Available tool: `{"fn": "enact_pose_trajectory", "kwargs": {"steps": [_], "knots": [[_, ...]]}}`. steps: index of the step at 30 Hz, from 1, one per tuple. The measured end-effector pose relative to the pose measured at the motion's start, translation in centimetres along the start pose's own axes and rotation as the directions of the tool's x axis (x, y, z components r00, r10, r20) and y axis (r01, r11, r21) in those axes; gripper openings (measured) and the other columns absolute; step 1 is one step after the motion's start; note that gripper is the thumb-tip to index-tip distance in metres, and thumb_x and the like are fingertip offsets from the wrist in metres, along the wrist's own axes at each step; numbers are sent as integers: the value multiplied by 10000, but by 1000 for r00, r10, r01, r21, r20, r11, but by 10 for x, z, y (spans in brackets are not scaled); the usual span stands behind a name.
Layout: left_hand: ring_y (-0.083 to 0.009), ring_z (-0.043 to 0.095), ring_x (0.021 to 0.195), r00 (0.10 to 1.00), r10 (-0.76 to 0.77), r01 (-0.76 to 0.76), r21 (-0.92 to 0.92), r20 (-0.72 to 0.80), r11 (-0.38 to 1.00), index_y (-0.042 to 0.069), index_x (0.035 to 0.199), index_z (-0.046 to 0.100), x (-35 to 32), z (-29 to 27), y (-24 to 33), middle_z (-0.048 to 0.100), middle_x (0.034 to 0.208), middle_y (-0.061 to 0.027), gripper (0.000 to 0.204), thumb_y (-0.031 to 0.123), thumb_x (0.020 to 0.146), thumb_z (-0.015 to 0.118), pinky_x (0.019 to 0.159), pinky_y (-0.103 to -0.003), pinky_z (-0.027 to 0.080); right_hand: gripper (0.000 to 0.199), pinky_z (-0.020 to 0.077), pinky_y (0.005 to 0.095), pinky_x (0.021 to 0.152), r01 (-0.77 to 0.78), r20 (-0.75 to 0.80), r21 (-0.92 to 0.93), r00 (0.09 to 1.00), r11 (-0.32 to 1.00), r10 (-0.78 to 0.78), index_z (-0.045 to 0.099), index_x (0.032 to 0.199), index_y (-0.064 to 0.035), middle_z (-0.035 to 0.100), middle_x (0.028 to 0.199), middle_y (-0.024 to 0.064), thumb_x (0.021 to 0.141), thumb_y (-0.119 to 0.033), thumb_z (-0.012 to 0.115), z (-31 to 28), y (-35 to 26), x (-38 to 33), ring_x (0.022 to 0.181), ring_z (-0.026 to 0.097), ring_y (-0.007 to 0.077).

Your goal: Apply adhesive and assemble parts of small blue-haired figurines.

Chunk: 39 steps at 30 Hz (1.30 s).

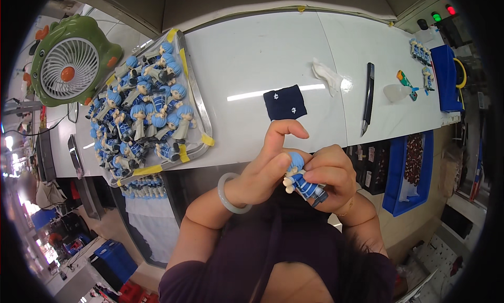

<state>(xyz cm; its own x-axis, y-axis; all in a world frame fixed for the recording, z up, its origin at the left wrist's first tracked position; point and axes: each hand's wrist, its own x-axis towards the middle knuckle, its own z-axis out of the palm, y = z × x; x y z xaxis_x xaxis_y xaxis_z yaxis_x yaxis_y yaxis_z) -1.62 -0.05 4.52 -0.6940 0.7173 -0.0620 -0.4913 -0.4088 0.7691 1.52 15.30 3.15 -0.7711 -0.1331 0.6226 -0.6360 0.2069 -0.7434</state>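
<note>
A small blue-haired figurine (303, 183) in blue clothes and dark boots is held between my hands, above the table's near edge. My right hand (332, 173) wraps its fingers round the body from the right. The thumb of my left hand (266, 169) presses by the figurine's head, while its index finger is raised and bent. How far the left fingers close on the head is partly hidden. Just beyond my hands lies a dark navy cloth (284, 103) with small white marks. To the left, a tray (197, 104) edged with yellow tape is heaped with similar figurines (137, 111).
A green fan (71, 64) stands at the far left. On the right of the white table (239, 56) lie a crumpled white tissue (326, 76), a black-handled knife (368, 98) and several figurines (420, 52). A blue bin (403, 198) of small dark parts sits below the table's right edge.
</note>
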Motion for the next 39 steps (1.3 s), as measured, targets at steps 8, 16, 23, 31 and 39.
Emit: {"fn": "enact_pose_trajectory", "kwargs": {"steps": [8, 16, 23, 31, 39], "knots": [[-120, 463, 669, 994, -57, 44, -139, -91, 989, 111, 1147, 226, 2, -1, -1, 519, 763, -109, 471, 413, 834, 406, 602, -215, 362, 434, 409, 298, 601, 34, 114, -38, 993, 999, -30, 568, 922, -62, 554, 852, 57, 511, 75, 599, -4, 2, 12, 695, 520, 219], [-90, 358, 523, 969, 17, -41, -92, -247, 995, 76, 1056, 303, 5, -30, -16, 406, 575, -31, 313, 300, 861, 400, 490, -205, 309, 254, 432, 311, 697, -56, 141, -728, 963, 684, 230, 564, 943, -29, 563, 881, 83, 691, -5, 547, -44, 64, 64, 789, 527, 267], [-87, 405, 593, 986, 48, -50, -11, -159, 999, 72, 1058, 299, 2, -42, -23, 466, 692, -47, 325, 295, 860, 430, 541, -197, 336, 184, 426, 288, 638, -173, 197, -493, 932, 853, 303, 601, 849, -48, 553, 765, 54, 672, -4, 578, -36, 45, 61, 729, 518, 228], [-86, 472, 838, 980, -7, -1, -37, -200, 999, 84, 1067, 313, 11, -42, -15, 460, 955, -44, 281, 242, 854, 405, 679, -211, 397, 217, 422, 288, 602, 275, 558, -212, 822, 938, -115, 599, 797, -70, 533, 788, 39, 581, -60, 624, -19, 33, 70, 705, 511, 204], [-68, 471, 721, 966, -114, 77, -163, -234, 984, 111, 1042, 356, 6, -40, -25, 453, 843, -11, 196, 217, 880, 379, 590, -189, 393, 260, 436, 293, 609, 492, 646, -250, 726, 834, -235, 576, 871, -33, 543, 821, 49, 619, -95, 569, -19, 30, 70, 734, 528, 204]]}}
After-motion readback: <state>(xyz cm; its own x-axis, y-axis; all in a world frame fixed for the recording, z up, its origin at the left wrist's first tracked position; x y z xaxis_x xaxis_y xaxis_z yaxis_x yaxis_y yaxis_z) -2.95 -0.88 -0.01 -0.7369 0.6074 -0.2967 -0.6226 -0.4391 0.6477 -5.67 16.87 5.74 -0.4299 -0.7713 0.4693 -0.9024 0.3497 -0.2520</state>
